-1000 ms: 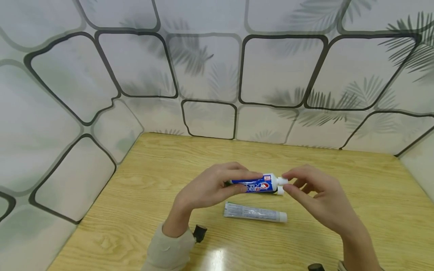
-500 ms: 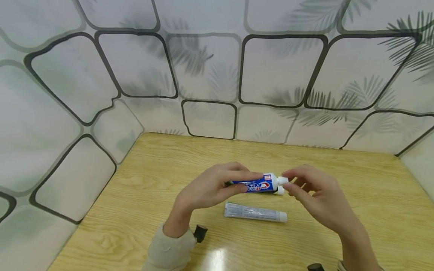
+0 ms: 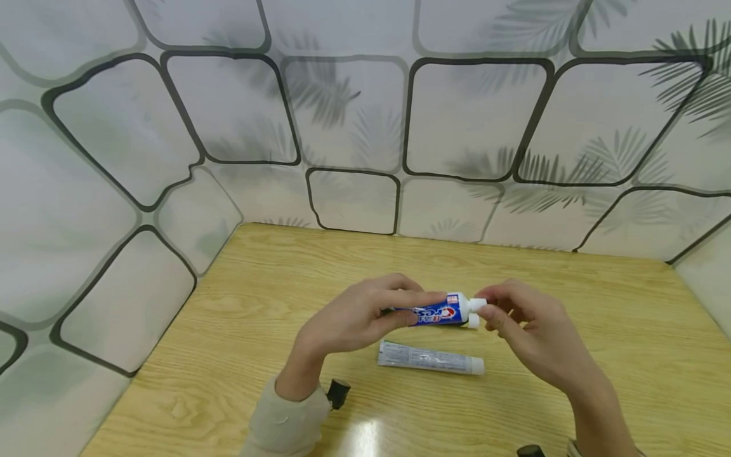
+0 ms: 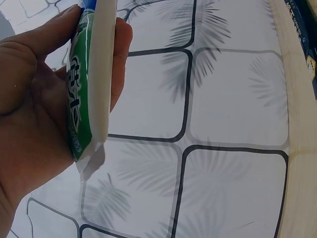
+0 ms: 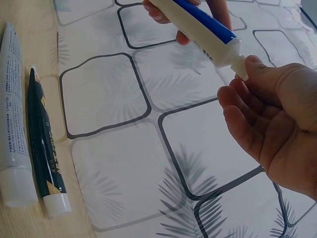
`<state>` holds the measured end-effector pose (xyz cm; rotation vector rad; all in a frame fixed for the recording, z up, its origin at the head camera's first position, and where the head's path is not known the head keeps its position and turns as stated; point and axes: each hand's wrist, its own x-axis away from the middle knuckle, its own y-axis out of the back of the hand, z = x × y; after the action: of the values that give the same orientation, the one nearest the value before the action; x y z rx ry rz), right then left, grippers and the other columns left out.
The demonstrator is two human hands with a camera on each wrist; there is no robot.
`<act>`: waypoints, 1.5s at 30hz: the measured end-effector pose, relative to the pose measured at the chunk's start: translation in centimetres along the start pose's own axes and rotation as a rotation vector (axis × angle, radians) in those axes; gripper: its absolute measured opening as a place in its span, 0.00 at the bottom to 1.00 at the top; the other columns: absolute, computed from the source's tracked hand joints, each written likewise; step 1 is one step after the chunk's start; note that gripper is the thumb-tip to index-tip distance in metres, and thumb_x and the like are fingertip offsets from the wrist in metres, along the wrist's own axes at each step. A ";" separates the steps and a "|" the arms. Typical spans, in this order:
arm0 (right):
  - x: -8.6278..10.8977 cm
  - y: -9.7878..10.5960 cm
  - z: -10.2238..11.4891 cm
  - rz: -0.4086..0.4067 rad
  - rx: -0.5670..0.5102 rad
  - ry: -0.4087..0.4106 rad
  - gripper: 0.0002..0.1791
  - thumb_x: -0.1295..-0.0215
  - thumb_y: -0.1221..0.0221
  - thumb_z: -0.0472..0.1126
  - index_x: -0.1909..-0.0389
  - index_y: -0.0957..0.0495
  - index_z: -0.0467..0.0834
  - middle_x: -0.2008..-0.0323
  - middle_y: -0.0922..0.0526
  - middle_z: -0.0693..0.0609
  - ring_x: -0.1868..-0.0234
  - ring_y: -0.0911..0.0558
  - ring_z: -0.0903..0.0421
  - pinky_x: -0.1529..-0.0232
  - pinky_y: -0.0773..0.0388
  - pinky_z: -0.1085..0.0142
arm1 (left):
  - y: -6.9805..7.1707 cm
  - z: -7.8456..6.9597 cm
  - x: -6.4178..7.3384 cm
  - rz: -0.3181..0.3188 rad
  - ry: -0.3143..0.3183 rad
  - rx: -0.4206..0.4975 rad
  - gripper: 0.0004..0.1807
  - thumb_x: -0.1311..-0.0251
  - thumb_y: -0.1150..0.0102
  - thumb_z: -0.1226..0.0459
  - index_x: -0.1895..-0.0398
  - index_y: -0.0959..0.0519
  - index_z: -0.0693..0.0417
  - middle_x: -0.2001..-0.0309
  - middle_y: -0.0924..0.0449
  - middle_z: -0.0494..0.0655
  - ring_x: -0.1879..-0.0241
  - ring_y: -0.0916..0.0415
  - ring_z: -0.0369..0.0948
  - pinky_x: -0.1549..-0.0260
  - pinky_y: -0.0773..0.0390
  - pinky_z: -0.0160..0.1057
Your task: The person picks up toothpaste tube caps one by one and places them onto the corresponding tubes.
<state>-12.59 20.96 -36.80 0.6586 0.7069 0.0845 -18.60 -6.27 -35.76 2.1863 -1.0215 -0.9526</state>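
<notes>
A toothpaste tube (image 3: 436,312), blue with a white shoulder, lies sideways in my left hand (image 3: 356,317), gripped between thumb and fingers. Its green printed side and pale flat end show in the left wrist view, pointing down past the palm. At the other end, the thumb and index finger of my right hand (image 3: 542,336) pinch the white cap (image 5: 239,67). In the right wrist view the remaining right fingers curl loosely below the cap. The cap is still against the tube's neck, and the fingertips partly cover it.
Nearer the person, a grey-white toothpaste tube (image 3: 425,358) lies flat on the wooden table (image 3: 228,355). Beside it is a dark tube (image 5: 47,139) with a white cap, mostly hidden under the held tube in the head view. A patterned wall (image 3: 354,114) borders the table.
My right thumb and fingers have shifted slightly around the cap, the thumb now overlapping it more. The held tube has moved a hair to the right; the tubes on the table stay put.
</notes>
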 end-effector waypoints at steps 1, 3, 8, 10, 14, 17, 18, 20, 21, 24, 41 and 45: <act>0.0 0.0 0.0 -0.009 -0.003 0.005 0.18 0.43 0.36 0.21 0.59 0.19 0.45 0.70 0.20 0.61 0.74 0.22 0.66 0.76 0.25 0.75 | -0.1 0.0 0.0 0.004 0.001 -0.005 0.23 0.30 0.44 0.66 0.33 0.25 0.45 0.49 0.22 0.43 0.60 0.28 0.33 0.61 0.26 0.31; 0.0 -0.2 -0.1 -0.025 -0.010 0.017 0.17 0.43 0.35 0.22 0.59 0.19 0.45 0.70 0.19 0.60 0.74 0.22 0.65 0.75 0.26 0.75 | -0.1 0.0 -0.1 0.012 0.006 -0.016 0.24 0.29 0.45 0.66 0.32 0.26 0.44 0.49 0.22 0.43 0.60 0.29 0.33 0.61 0.27 0.31; 0.1 -0.5 -0.3 -0.047 -0.035 0.039 0.16 0.43 0.35 0.22 0.58 0.18 0.42 0.69 0.19 0.58 0.74 0.22 0.63 0.75 0.26 0.75 | -0.2 0.0 0.0 0.009 0.015 -0.010 0.23 0.29 0.46 0.66 0.32 0.25 0.42 0.49 0.23 0.42 0.61 0.29 0.33 0.62 0.27 0.32; 0.1 -0.7 -0.3 -0.051 -0.040 0.042 0.16 0.44 0.36 0.21 0.58 0.18 0.42 0.69 0.19 0.57 0.74 0.22 0.63 0.75 0.26 0.75 | -0.2 0.0 -0.1 0.002 0.011 -0.006 0.22 0.28 0.46 0.67 0.33 0.24 0.42 0.49 0.23 0.42 0.61 0.29 0.33 0.63 0.27 0.32; 0.1 -0.9 -0.3 -0.063 -0.040 0.044 0.17 0.45 0.36 0.20 0.59 0.18 0.41 0.69 0.19 0.57 0.75 0.22 0.64 0.75 0.26 0.76 | -0.1 0.1 -0.2 -0.002 -0.002 -0.005 0.22 0.28 0.47 0.68 0.34 0.24 0.43 0.50 0.24 0.42 0.62 0.30 0.34 0.63 0.27 0.32; 0.1 -1.0 -0.4 -0.070 -0.045 0.052 0.16 0.45 0.36 0.20 0.59 0.18 0.40 0.69 0.19 0.56 0.75 0.22 0.64 0.75 0.25 0.76 | -0.1 0.1 -0.2 0.002 -0.007 -0.006 0.22 0.29 0.47 0.69 0.34 0.24 0.45 0.50 0.24 0.43 0.62 0.31 0.34 0.63 0.27 0.32; 0.0 -1.0 -0.4 -0.071 -0.048 0.055 0.16 0.44 0.36 0.20 0.59 0.19 0.40 0.69 0.19 0.56 0.75 0.22 0.64 0.75 0.25 0.76 | -0.1 0.2 -0.2 0.001 -0.007 -0.004 0.22 0.29 0.47 0.69 0.34 0.23 0.45 0.50 0.24 0.43 0.62 0.30 0.34 0.63 0.28 0.32; 0.0 -1.1 -0.5 -0.073 -0.055 0.061 0.16 0.44 0.36 0.20 0.59 0.19 0.40 0.70 0.19 0.56 0.75 0.22 0.64 0.75 0.25 0.75 | -0.1 0.2 -0.2 0.002 -0.006 0.005 0.22 0.29 0.47 0.69 0.35 0.23 0.46 0.50 0.23 0.44 0.62 0.30 0.34 0.63 0.28 0.32; 0.0 -1.1 -0.5 -0.074 -0.060 0.064 0.15 0.44 0.36 0.20 0.59 0.19 0.40 0.70 0.19 0.56 0.75 0.22 0.64 0.75 0.25 0.76 | -0.1 0.3 -0.2 0.003 -0.007 0.010 0.22 0.29 0.47 0.69 0.35 0.23 0.46 0.50 0.23 0.44 0.61 0.30 0.34 0.63 0.28 0.32; 0.0 -1.2 -0.6 -0.078 -0.068 0.065 0.15 0.43 0.37 0.20 0.59 0.19 0.40 0.70 0.19 0.56 0.75 0.22 0.64 0.75 0.25 0.76 | 0.0 0.3 -0.2 0.008 -0.006 0.032 0.21 0.29 0.48 0.70 0.36 0.22 0.47 0.50 0.23 0.45 0.61 0.30 0.35 0.62 0.28 0.32; 0.1 -1.2 -1.0 -0.139 -0.063 0.119 0.02 0.33 0.39 0.31 0.65 0.20 0.35 0.73 0.20 0.55 0.76 0.23 0.66 0.76 0.27 0.76 | -0.2 0.3 -0.4 0.008 -0.043 0.115 0.21 0.27 0.48 0.68 0.34 0.25 0.51 0.49 0.23 0.45 0.58 0.28 0.34 0.61 0.25 0.33; 0.2 -1.2 -0.7 -0.121 -0.029 0.116 0.04 0.34 0.39 0.29 0.65 0.20 0.40 0.74 0.21 0.57 0.75 0.23 0.65 0.76 0.28 0.76 | -0.2 0.0 -0.3 0.008 -0.039 0.104 0.21 0.28 0.47 0.68 0.34 0.24 0.49 0.49 0.22 0.44 0.58 0.28 0.34 0.61 0.25 0.33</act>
<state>-13.02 20.48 -38.01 0.5847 0.8546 0.0215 -18.69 -5.93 -35.75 2.2540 -1.1204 -0.9611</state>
